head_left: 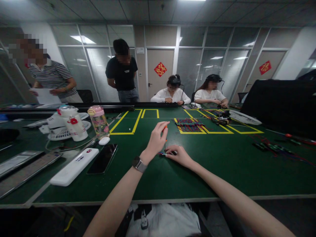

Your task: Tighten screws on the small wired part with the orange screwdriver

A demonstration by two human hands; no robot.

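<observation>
My left hand [157,140] is closed around an upright screwdriver [166,141] with an orange-red handle. Its thin shaft points straight down at a small circuit board [161,154] lying on the green table. My right hand [180,156] rests on the tabletop beside the shaft, its fingertips pinched at the edge of that board. Most of the board is hidden by the fingers, and its details are too small to make out.
Several wired circuit boards [190,125] lie bunched beyond my hands, within yellow tape [120,122]. More boards [274,147] lie at right. A black phone [103,158], a white power bank [75,166] and a bottle [98,123] stand left. Other people [172,93] are across the table.
</observation>
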